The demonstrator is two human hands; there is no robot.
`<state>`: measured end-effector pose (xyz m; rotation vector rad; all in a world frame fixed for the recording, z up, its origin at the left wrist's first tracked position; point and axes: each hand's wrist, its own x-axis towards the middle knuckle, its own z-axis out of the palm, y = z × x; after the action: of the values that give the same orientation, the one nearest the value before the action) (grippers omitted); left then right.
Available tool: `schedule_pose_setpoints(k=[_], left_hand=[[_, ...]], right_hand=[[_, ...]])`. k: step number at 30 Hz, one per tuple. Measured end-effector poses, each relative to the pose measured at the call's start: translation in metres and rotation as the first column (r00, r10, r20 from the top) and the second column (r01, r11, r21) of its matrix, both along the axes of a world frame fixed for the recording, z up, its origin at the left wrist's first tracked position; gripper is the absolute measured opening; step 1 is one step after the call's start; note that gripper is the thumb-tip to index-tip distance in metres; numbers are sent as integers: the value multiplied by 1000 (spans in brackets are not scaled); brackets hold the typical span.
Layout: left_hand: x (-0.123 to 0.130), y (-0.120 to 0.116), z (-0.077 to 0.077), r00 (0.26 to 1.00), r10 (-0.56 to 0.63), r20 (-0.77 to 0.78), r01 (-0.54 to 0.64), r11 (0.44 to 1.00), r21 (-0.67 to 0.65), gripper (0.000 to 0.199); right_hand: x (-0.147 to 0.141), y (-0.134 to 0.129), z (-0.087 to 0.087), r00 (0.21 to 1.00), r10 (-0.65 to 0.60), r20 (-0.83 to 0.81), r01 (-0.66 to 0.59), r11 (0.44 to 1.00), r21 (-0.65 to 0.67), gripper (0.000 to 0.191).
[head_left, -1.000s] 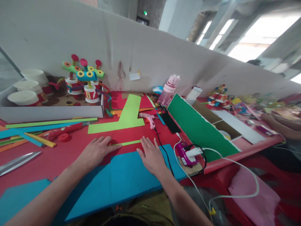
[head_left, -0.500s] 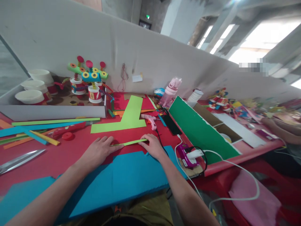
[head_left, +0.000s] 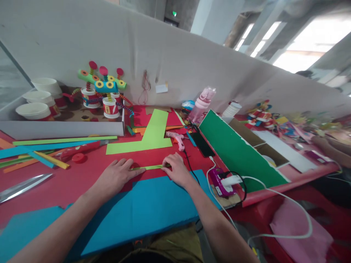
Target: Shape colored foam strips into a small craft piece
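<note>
A narrow light-green paper strip (head_left: pixel 153 167) lies across the red tabletop in front of me. My left hand (head_left: pixel 116 178) holds its left end, thumb and fingers closed on it. At the other end my right hand (head_left: pixel 177 170) pinches the strip, and its fingers hide the tip. Just beyond my hands are cut pieces of light-green paper (head_left: pixel 153 128). A pink hot glue gun (head_left: pixel 177 139) rests behind my right hand. Blue paper sheets (head_left: pixel 161 202) lie below both hands along the front edge.
Scissors (head_left: pixel 26 187), coloured strips (head_left: pixel 52 159) and a red tape roll (head_left: pixel 79 158) lie left. A box (head_left: pixel 63 128) holds paper cups and cup figures. At right are a phone (head_left: pixel 203 144), a purple power strip (head_left: pixel 222 184) with cables, and a green-sided box (head_left: pixel 238 157).
My right hand has come slightly left and lower, so the strip's right end now lies flatter. The left hand stays on its end. The view has shifted a little.
</note>
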<state>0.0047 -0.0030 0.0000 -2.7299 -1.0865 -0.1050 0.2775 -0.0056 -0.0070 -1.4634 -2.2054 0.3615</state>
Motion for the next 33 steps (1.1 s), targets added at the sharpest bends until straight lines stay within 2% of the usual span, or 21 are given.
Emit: schedule_pose_setpoints(k=[3, 6, 8, 13, 17, 21, 26, 30, 33], left_hand=[[0, -2, 2, 998, -60, 8, 60, 998, 18, 50], [1, -3, -1, 992, -103, 78, 99, 994, 48, 49], [3, -4, -4, 986, -100, 131, 91, 993, 74, 46], [13, -6, -8, 980, -97, 171, 87, 994, 65, 23], [17, -7, -4, 982, -59, 181, 43, 995, 90, 23], [19, -8, 0, 984, 30, 177, -42, 997, 69, 24], [22, -7, -2, 983, 103, 152, -103, 995, -5, 23], [21, -6, -5, 982, 116, 146, -112, 993, -40, 24], [21, -7, -3, 989, 54, 138, -47, 998, -52, 27]], right_hand=[[0, -1, -1, 999, 35, -14, -35, 999, 3, 7], [2, -3, -2, 997, 58, -47, -57, 998, 16, 5], [3, -4, -1, 996, 58, -66, -57, 998, 21, 5], [7, -2, 0, 995, 37, -94, -36, 999, 8, 8], [10, 1, -2, 997, -12, -79, 9, 999, -33, 14], [11, 3, -2, 999, -32, -28, 30, 998, -50, 23], [7, 4, 4, 991, -66, 115, 74, 995, -62, 30], [4, 6, 11, 979, -65, 193, 84, 992, -92, 33], [3, 7, 14, 972, -52, 228, 75, 992, -97, 33]])
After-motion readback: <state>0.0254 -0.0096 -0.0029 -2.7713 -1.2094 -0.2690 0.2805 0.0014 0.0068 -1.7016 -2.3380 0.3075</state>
